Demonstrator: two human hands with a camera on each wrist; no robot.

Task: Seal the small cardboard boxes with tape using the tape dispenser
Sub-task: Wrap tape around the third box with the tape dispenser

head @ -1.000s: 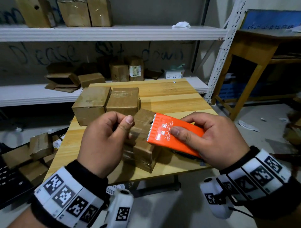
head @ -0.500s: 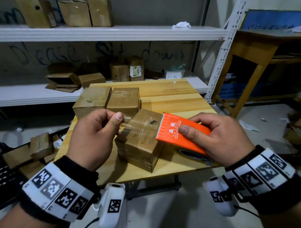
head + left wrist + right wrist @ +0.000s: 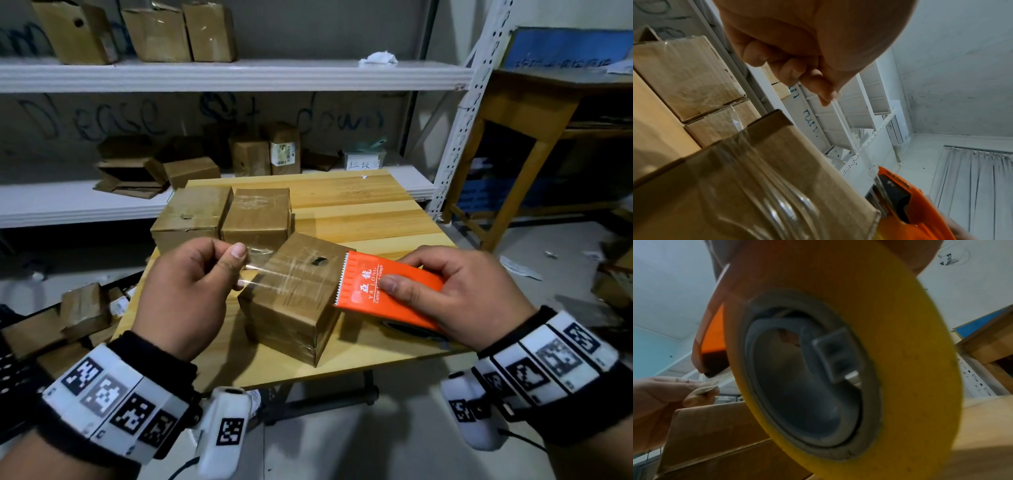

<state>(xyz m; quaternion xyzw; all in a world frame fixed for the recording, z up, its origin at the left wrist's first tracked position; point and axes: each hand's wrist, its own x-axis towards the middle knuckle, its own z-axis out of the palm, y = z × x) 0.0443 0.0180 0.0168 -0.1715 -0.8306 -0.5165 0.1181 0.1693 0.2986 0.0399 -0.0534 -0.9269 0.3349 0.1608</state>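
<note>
Left hand [image 3: 181, 294] pinches tape [image 3: 260, 270] end, stretched over box [image 3: 291, 301] top. Right hand [image 3: 459, 291] grips dispenser [image 3: 387, 294], toothed edge at box's right.

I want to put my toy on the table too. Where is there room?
The table's far right part is bare, behind the dispenser and right of the two back boxes. A small strip shows at the near edge, in front of the front box. The left and middle are crowded with boxes and both hands.
</note>
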